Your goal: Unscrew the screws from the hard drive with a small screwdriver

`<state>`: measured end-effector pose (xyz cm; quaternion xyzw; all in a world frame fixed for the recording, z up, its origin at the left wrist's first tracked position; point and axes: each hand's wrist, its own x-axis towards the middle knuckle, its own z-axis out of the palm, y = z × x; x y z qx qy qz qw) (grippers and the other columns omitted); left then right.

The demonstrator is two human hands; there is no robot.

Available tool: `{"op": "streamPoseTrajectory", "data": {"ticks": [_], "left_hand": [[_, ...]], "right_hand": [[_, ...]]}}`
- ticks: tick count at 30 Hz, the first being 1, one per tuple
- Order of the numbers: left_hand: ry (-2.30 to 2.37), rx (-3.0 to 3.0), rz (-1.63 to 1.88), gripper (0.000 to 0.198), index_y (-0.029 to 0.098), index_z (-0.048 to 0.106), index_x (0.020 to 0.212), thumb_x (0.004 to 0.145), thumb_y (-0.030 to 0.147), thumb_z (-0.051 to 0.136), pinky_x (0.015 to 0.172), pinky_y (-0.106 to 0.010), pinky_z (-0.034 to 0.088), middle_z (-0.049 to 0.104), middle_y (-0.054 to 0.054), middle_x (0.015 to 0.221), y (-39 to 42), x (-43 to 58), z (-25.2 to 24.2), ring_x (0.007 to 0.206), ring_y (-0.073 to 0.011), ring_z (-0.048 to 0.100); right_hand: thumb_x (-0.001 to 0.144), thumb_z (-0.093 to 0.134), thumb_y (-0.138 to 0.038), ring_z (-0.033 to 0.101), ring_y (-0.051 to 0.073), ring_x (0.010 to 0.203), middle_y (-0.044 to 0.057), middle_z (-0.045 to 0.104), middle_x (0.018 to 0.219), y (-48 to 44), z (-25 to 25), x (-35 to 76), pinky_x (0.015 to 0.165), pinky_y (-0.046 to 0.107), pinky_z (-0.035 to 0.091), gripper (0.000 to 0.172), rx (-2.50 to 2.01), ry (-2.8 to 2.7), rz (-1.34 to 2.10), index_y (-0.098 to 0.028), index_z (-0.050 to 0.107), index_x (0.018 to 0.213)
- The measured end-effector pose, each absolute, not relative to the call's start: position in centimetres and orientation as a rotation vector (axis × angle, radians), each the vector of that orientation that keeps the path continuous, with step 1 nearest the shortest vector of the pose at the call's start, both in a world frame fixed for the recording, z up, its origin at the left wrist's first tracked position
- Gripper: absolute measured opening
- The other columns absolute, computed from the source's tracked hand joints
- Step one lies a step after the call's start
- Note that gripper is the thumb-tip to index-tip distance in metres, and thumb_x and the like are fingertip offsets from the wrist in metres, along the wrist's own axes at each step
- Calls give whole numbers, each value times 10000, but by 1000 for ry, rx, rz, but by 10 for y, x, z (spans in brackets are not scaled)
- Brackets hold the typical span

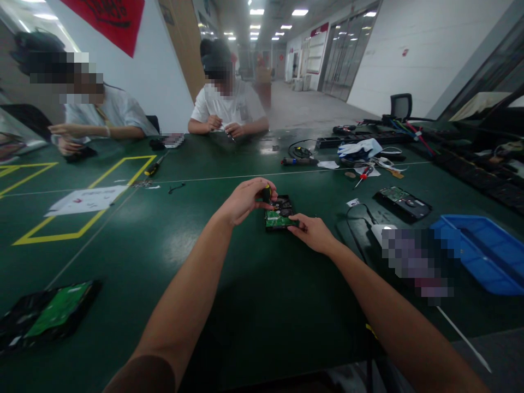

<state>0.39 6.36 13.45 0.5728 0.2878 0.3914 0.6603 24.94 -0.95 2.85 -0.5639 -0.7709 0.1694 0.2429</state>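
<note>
A hard drive lies on the green table in front of me, its green circuit board facing up. Above its far left part, my left hand is closed around a screwdriver with a black and yellow handle. The screwdriver stands roughly upright over the drive; its tip is hidden. My right hand grips the drive's near right edge between thumb and fingers.
Another hard drive and a blue tray are to the right. One more drive lies at the near left. A red screwdriver and white gloves lie farther back. Two people sit across the table.
</note>
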Motion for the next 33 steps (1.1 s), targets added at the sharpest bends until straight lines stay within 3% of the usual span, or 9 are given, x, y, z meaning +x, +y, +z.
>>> {"op": "streamPoseTrajectory", "data": {"ticks": [10, 19, 25, 33], "left_hand": [[711, 1386, 863, 199, 180, 734, 906, 884, 376, 707, 640, -258, 504, 693, -84, 899, 61, 6, 133, 844, -171, 636], [822, 1514, 894, 337, 208, 804, 1111, 871, 429, 720, 632, -254, 463, 722, -104, 1189, 61, 4, 135, 958, -193, 612], [764, 1562, 862, 314, 206, 773, 1115, 892, 409, 685, 616, -252, 474, 698, -87, 1037, 60, 3, 137, 907, -189, 616], [739, 1337, 913, 200, 197, 598, 1038, 903, 332, 656, 659, -302, 546, 718, -87, 938, 63, 5, 133, 896, -211, 679]], "right_hand": [[992, 620, -446, 589, 149, 645, -15, 666, 745, -8, 26, 250, 625, 272, 394, 366, -1545, -2097, 444, -248, 656, 1298], [990, 628, -443, 597, 153, 663, -5, 674, 770, -9, 25, 251, 640, 276, 397, 367, -1537, -2093, 443, -251, 653, 1302], [995, 618, -449, 595, 150, 656, -10, 674, 764, -9, 25, 251, 635, 273, 385, 363, -1545, -2102, 439, -253, 653, 1299], [1002, 608, -448, 590, 147, 654, -10, 672, 758, -7, 23, 252, 631, 273, 379, 367, -1528, -2108, 432, -242, 653, 1302]]}}
